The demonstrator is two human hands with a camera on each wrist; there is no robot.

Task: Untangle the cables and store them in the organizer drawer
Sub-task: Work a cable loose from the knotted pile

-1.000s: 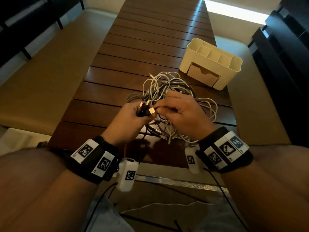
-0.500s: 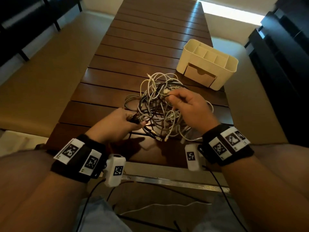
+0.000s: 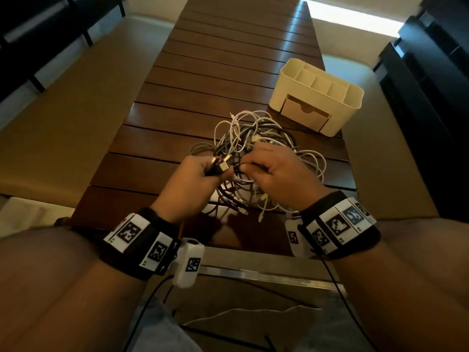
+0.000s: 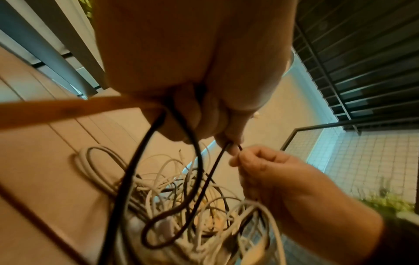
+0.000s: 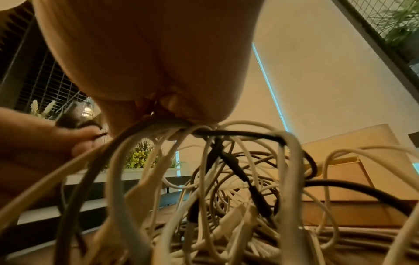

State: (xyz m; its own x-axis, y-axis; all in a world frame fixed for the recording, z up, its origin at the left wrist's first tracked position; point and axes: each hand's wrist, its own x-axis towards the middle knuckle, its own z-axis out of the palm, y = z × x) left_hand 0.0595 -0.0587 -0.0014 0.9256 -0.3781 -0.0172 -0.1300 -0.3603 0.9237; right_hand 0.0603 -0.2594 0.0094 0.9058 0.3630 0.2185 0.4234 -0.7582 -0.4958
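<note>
Back together, your left hand (image 3: 195, 181) grips black plugs (image 3: 218, 166) while right fingers (image 3: 253, 168) pinch one strand, so pulling hard may tighten the tangle (image 3: 266, 148).

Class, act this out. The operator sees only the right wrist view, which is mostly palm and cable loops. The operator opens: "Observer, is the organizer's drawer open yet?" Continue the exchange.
Observer: No. In the head view the drawer looks shut, and the organizer stands beyond the tangle.
Operator: What is the left hand holding?
Observer: The left hand grips several plugs, bunched together above its fist.
Operator: Which strand am I on?
Observer: In the left wrist view, the right hand pinches a dark cable right by the left fingertips.
</note>
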